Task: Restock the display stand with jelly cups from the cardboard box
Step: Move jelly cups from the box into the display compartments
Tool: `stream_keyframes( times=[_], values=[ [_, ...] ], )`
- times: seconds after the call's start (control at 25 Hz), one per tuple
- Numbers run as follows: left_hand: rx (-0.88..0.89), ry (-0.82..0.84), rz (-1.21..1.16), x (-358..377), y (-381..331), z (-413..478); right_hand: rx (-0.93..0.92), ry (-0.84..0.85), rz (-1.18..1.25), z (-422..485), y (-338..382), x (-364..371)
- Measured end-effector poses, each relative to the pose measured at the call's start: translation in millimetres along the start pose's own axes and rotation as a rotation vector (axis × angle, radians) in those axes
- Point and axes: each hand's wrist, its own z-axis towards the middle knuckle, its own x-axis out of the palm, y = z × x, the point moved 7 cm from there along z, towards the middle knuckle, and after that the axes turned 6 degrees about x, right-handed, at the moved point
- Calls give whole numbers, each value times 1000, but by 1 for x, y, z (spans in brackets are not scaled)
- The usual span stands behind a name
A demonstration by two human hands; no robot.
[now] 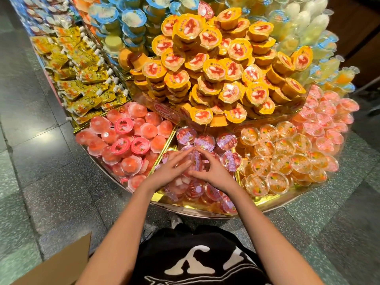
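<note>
— What did the jelly cups (226,140) look like?

— Small, round, clear plastic tubs with pink-red jelly and pale chunks inside, each sealed with a lilac film lid. They filled a gold-edged compartment of the display stand (267,203), directly on the person's side of the heap of yellow-lidded cups (216,68). Some lay flat, others were tipped on their sides.

— And the hands?

— Both were over that compartment, near side of the heap. The left hand (172,167) had its fingers stretched out fairly straight, resting on the tubs. The right hand (211,171) had fingers bent over a tilted cup (196,160) standing on edge between the two hands. I could not tell whether it truly gripped it.

— Anything readable?

— Little. The lilac lids carried a small round gold mark and a line of print, too fine to read. The heap's lids showed a red-and-white picture on yellow. A red label (162,109) sat at the heap's lower left edge, its script blurred.

— The neighbours?

— Peach-orange cups (277,159) lay below the heap to the right and pink domed cups (123,140) below it to the left. Yellow spouted pouches (82,79) were left of the heap.

— The cardboard box (51,264)?

— Only a brown flap showed, well away from the heap, by the person's left arm.
</note>
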Motion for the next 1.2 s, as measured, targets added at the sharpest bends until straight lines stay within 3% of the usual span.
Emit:
stream_keyframes(
  times=[0.32, 0.52, 0.72, 0.92, 1.2],
  values=[
    [-147, -350, 47, -59, 25, -15, 122, -227, 94, -11, -23, -17],
    [-190, -212, 311, -59, 37, -6, 131, -260, 87, -24, -31, -23],
    [-106, -372, 582, -69, 27, 10, 148, -273, 91, -37, -34, -24],
    [-57, -355, 497, -63, 41, 35, 223, -277, 83, -48, -47, -15],
    [-122, -317, 462, -53, 45, 47, 292, -273, 13, -50, -64, -11]
  ],
)
